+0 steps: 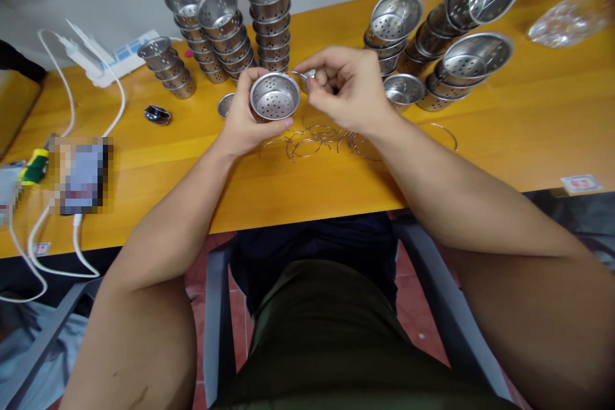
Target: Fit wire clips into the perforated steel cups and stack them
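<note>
My left hand (245, 118) is wrapped round a small perforated steel cup (275, 97), its open mouth facing me, held just above the wooden table (528, 115). My right hand (343, 86) sits close beside the cup's right rim, fingers pinched on a thin wire ring (307, 75) at the rim. A heap of loose wire rings (317, 139) lies on the table directly under both hands.
Stacks of the same cups stand at the back left (218, 35) and lie tipped at the back right (461, 25). A white power strip (120, 57) with cables, a small dark object (157, 115), a phone (81, 174) and a clear bag (567, 13) are on the table.
</note>
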The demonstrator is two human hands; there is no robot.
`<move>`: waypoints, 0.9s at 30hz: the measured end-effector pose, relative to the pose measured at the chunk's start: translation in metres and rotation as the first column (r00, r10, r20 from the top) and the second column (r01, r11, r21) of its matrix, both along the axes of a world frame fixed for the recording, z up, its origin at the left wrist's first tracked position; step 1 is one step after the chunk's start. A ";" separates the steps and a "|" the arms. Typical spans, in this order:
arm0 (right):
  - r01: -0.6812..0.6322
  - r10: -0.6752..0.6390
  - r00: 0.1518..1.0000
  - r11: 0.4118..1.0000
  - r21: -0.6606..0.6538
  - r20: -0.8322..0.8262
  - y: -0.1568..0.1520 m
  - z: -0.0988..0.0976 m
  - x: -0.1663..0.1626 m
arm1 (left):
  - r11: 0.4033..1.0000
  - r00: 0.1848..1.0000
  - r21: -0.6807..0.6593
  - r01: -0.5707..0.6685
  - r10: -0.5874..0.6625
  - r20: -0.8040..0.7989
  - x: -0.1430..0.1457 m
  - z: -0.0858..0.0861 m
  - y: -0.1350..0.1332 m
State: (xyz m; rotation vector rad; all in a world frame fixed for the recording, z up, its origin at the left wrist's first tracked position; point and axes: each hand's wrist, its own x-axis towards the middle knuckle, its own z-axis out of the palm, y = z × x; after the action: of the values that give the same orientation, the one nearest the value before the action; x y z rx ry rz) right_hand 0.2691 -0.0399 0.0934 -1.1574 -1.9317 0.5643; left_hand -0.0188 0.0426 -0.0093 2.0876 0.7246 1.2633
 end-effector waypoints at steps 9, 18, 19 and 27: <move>0.001 0.000 0.996 1.000 -0.010 0.088 -0.005 0.003 -0.004 | 0.992 0.992 0.052 0.116 -0.119 0.045 0.003 0.001 -0.002; 0.100 -0.083 0.953 0.994 -0.042 0.292 -0.016 0.018 -0.007 | 0.991 0.995 -0.085 0.100 -0.100 0.013 0.007 0.005 -0.010; 0.102 -0.085 0.952 0.994 -0.043 0.294 -0.016 0.019 -0.007 | 0.991 0.994 -0.086 0.106 -0.105 0.014 0.008 0.004 -0.009; 0.119 -0.090 0.949 0.990 -0.077 0.303 -0.014 0.019 -0.008 | 0.998 0.999 -0.035 0.053 -0.054 -0.009 0.012 0.001 -0.011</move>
State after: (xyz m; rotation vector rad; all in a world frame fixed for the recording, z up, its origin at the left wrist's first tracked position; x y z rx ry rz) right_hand 0.2607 -0.0543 0.1124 -1.4665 -2.0982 0.4464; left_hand -0.0068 0.0319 -0.0087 2.0730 0.6861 1.2033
